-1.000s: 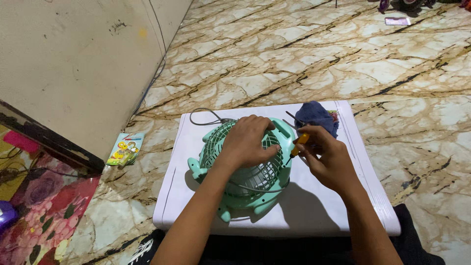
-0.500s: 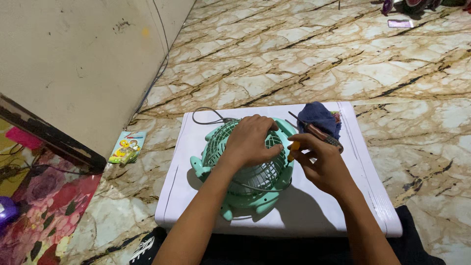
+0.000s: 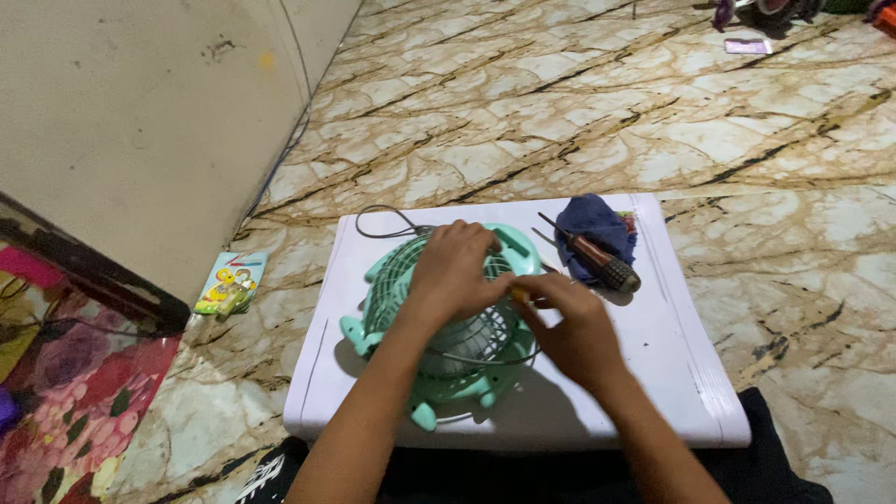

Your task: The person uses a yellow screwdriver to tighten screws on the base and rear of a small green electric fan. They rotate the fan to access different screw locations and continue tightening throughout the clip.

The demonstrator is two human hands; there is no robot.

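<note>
Small mint-green table fan lying grille-up on a white board set on the floor, near the board's left half. Left hand spread palm-down over the top of the wire grille, fingers loosely curled and pressing on the guard rather than gripping it. Right hand at the fan's right edge, fingers pinched together around a small yellowish object at the rim; too small and too covered to say what kind of thing, nor how firmly held. Both forearms reaching in from the bottom of the view. Thin dark cord looping from the fan's far side across the board's upper left corner. Just right of the fan, on the board, a screwdriver with a brown and black handle, lying slantwise with its shaft pointing up and left, resting partly on a crumpled dark blue cloth. Board lying on a marble-patterned floor in cream with brown veins. To the left of the board, a small colourful packet on the floor beside a pale cabinet wall. Floral mat in reds and pinks at the lower left corner. Dark fabric along the bottom edge, under the near side of the board.
</note>
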